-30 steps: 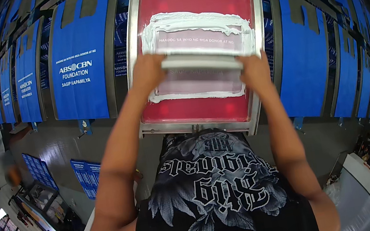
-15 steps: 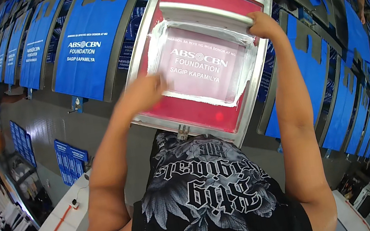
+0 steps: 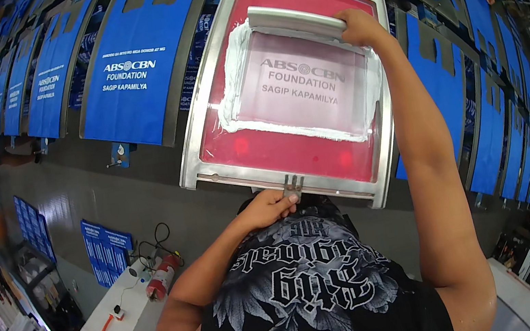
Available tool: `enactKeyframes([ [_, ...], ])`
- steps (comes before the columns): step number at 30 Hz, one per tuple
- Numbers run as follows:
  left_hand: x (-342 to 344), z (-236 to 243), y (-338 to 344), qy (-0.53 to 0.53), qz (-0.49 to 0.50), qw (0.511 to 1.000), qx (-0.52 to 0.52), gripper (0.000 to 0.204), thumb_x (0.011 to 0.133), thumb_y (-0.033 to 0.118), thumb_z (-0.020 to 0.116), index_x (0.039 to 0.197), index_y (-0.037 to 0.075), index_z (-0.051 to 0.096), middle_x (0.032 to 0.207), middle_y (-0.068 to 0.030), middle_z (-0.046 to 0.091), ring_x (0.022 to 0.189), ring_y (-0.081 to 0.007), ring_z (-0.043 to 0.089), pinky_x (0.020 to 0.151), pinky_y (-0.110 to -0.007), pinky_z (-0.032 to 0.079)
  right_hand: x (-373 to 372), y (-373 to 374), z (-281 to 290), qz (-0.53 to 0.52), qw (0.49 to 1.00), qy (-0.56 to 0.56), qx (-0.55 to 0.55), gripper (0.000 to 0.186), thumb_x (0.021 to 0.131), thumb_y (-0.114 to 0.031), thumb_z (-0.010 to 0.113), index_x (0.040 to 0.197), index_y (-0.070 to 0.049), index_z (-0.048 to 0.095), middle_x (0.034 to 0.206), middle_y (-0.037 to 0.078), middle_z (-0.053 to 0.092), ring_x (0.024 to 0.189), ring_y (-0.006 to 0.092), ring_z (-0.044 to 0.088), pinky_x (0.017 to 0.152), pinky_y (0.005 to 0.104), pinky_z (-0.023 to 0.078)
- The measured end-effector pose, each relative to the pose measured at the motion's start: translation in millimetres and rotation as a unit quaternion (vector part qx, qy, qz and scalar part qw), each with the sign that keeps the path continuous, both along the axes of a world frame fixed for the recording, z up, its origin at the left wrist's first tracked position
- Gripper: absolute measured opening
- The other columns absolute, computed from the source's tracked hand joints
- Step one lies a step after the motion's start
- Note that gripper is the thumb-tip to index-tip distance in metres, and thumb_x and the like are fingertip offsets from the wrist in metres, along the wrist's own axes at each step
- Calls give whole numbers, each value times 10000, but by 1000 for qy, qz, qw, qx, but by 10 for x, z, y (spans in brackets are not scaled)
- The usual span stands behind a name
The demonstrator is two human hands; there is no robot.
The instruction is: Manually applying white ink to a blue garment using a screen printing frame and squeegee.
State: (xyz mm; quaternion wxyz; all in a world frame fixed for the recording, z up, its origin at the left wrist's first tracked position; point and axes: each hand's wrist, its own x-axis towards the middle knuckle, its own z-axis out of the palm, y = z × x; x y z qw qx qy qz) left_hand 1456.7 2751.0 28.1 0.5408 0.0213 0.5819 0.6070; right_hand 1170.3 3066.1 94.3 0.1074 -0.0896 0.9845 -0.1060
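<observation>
2 hands work a metal-framed printing screen (image 3: 218, 131) lying on a long counter (image 3: 103, 191), with blue bags (image 3: 125, 70) laid in a row to its left. Left hand (image 3: 266, 208) is in a closed grip on the small handle (image 3: 292, 187) at the frame's near edge. Inside the frame, white ink (image 3: 234, 80) rings the red mesh. Right hand (image 3: 359, 26) is closed on the squeegee (image 3: 297, 20) at the far end.

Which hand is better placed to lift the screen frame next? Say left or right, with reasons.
Probably the left hand: it grips the small handle on the near edge of the screen frame. The right hand is busy holding the squeegee at the far end.
</observation>
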Motion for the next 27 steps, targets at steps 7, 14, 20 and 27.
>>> enactKeyframes([
  [7, 24, -9, -38, -11, 13, 1000, -3, 408, 933, 400, 500, 762, 50, 619, 608, 26, 521, 538, -62, 459, 497, -209, 383, 1976, -870, 267, -44, 999, -3, -6, 410, 638, -4, 561, 1022, -115, 650, 906, 133, 633, 886, 314, 583, 791, 426, 459],
  [14, 64, -389, 51, 55, -40, 975, -213, 461, 910, 443, 514, 702, 45, 618, 577, -16, 553, 501, -100, 485, 476, -243, 379, 2546, -785, -5, 0, 997, 65, -43, 380, 645, -62, 630, 1021, -75, 580, 897, 75, 625, 892, 272, 561, 815, 415, 397],
  [20, -4, -233, -18, 233, -165, 902, -323, 541, 857, 506, 527, 750, -11, 646, 679, -163, 632, 649, -316, 621, 641, -403, 480, 2368, 22, -82, -92, 993, 15, -76, 372, 649, -186, 726, 994, -77, 641, 912, 100, 646, 951, 258, 578, 943, 444, 347],
  [27, -1270, -132, -935, 460, 231, 722, -463, 405, 923, 333, 498, 1110, -13, 592, 1005, -233, 622, 951, -349, 599, 844, -361, 452, 1981, 333, -807, -244, 825, -66, -506, 351, 686, -191, 767, 937, 25, 651, 821, 88, 655, 731, 132, 588, 682, 263, 466],
])
